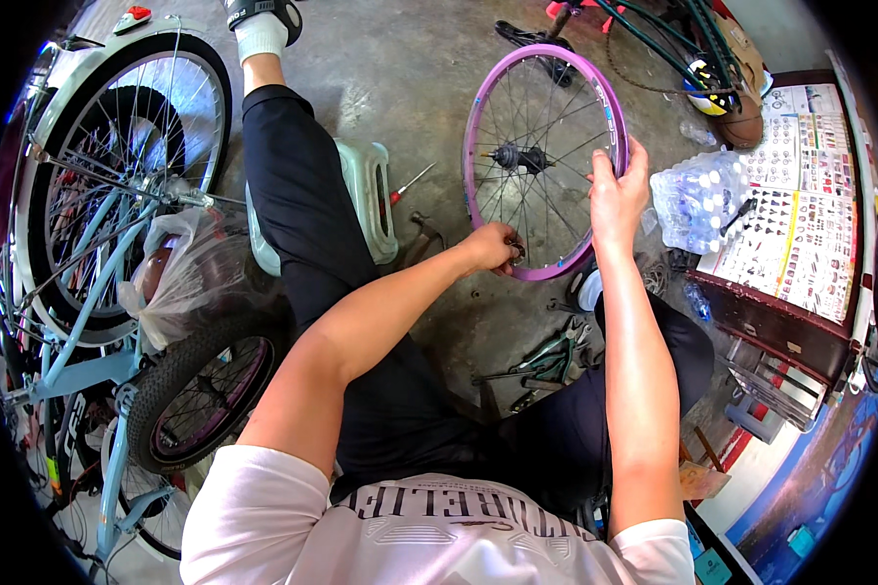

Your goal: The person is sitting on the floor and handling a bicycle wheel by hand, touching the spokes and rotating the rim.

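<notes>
A bicycle wheel without a tyre, with a purple rim (472, 146), dark spokes and a dark hub (523, 159), stands tilted in front of me. My right hand (618, 200) grips the rim at its right side, thumb on the near face and fingers wrapped behind. At the rim's lower left, the fingers of my left hand (494, 248) are closed together around a small dark piece by the spoke ends. Most of that piece is hidden, so its kind is unclear.
A pale green plastic stool (380, 195), a red-handled screwdriver (412, 185), a hammer (420, 234) and pliers (554, 359) surround my legs. At left are a light blue bicycle (86, 370) and a knobbly-tyred wheel (146, 429). Packed water bottles (698, 200) lie beside a dark cabinet (771, 317).
</notes>
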`<state>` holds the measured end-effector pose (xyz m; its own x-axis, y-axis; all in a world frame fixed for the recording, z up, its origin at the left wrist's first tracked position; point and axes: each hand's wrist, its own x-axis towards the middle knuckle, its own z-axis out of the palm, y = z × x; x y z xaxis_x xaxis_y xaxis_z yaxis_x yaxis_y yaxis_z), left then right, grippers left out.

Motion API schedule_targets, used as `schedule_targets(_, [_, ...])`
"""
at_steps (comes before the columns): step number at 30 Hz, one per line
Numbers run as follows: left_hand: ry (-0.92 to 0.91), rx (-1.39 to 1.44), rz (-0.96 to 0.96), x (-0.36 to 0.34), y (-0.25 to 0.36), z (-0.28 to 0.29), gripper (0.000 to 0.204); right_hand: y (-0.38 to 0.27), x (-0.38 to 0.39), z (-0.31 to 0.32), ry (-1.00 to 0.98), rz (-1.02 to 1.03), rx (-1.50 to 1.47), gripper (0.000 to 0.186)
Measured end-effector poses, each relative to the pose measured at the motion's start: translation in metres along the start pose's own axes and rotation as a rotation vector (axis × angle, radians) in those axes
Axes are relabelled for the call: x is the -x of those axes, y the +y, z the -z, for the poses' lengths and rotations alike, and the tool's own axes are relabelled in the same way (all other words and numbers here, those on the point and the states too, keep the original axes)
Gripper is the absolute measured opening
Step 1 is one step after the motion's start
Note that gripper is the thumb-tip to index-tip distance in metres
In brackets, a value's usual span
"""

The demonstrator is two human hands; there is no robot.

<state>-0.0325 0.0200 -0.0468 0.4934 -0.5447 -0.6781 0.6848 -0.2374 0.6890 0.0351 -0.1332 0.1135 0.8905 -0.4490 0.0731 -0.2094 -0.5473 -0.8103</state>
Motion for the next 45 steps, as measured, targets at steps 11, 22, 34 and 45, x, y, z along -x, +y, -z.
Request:
schedule_targets(11, [0.337, -1.009, -0.079, 0.030, 0.012, 0.007, 0.027, 0.000, -0.004, -0.001, 0.011, -0.012, 0.023, 0.049])
schedule_targets(22, [0.395, -0.214, 0.073, -0.010, -0.036, 0.030, 0.031, -0.002, -0.004, -0.007, -0.004, 0.032, 0.026, 0.049])
schedule_targets(34, [0.240, 0.032, 0.076, -0.008, -0.027, 0.022, 0.032, -0.008, -0.002, -0.006, -0.028, 0.004, -0.055, 0.044])
schedule_targets(45, [0.167, 0.048, 0.032, -0.016, -0.023, 0.014, 0.020, -0.016, -0.001, -0.008, -0.088, -0.008, -0.191, 0.053])
